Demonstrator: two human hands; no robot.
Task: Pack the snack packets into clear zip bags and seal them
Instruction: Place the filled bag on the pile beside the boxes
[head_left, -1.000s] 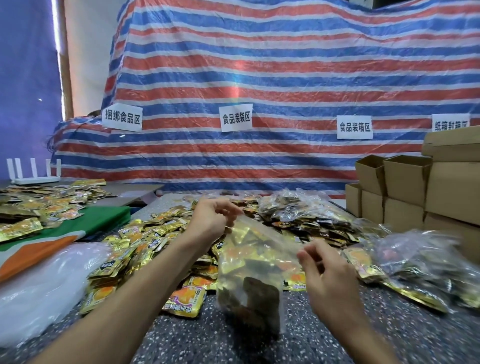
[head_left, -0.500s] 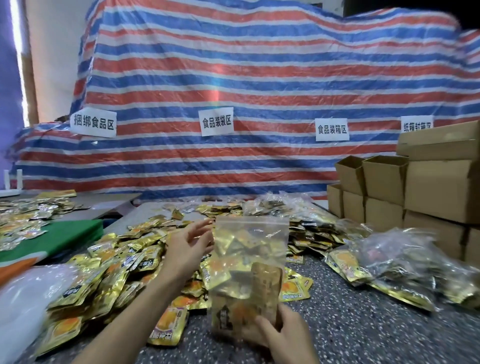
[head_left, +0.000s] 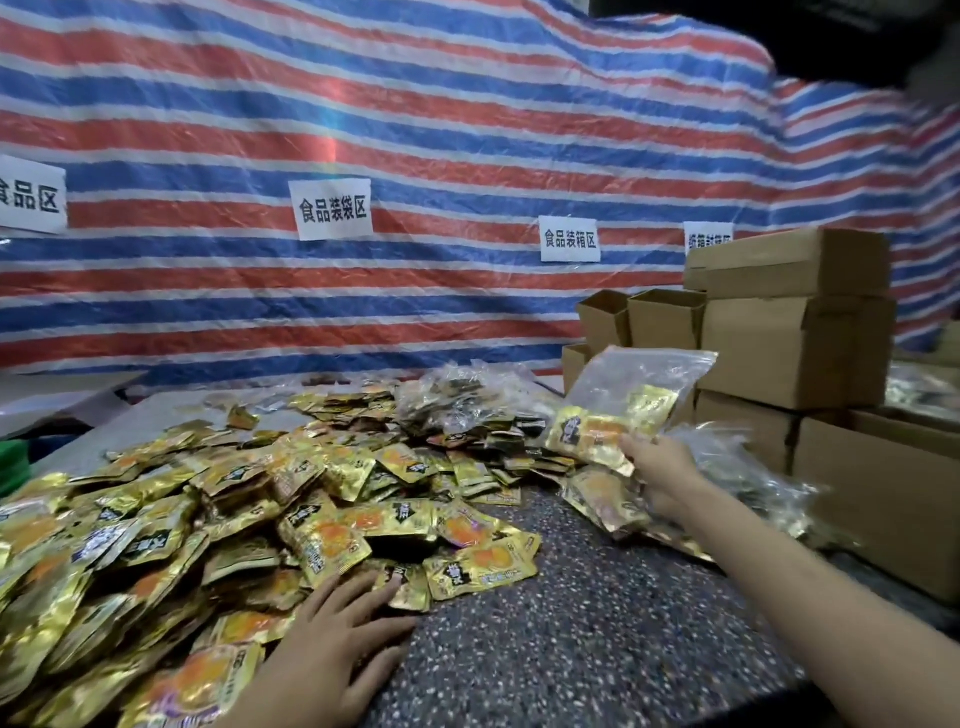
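Note:
My right hand (head_left: 655, 467) grips the lower edge of a clear zip bag (head_left: 621, 400) holding gold snack packets, raised at the right above a heap of filled clear bags (head_left: 748, 473). Whether its zip strip is closed cannot be made out. My left hand (head_left: 337, 644) lies flat with straight fingers at the near edge of a big pile of loose gold snack packets (head_left: 218, 519), its fingertips touching the nearest packets. The pile covers the left half of the speckled table (head_left: 597, 613).
Brown cardboard boxes (head_left: 795, 332) are stacked at the right, some open-topped further back. Another heap of filled clear bags (head_left: 457, 400) sits behind the loose pile. A striped tarp with paper signs (head_left: 332, 208) hangs behind the table.
My right hand has carried the filled bag from in front of me over to the right. My left hand let go of it and dropped onto the loose packets. The camera swung right.

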